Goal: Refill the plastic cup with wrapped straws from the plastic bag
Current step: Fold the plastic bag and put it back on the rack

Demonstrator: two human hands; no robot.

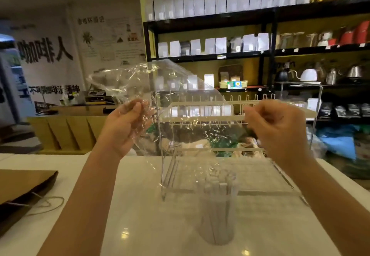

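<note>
Two hands, left hand (128, 123) and right hand (280, 129) | grips pinching clear crinkled plastic bag (180, 103) | cup (217, 211) full of straws (216, 193)

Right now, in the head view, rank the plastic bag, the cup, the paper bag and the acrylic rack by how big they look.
1. Rack and plastic bag: alike; the bag is nearer, so unsure.
2. Paper bag, cut off by the frame edge.
3. Cup, smallest.
</note>
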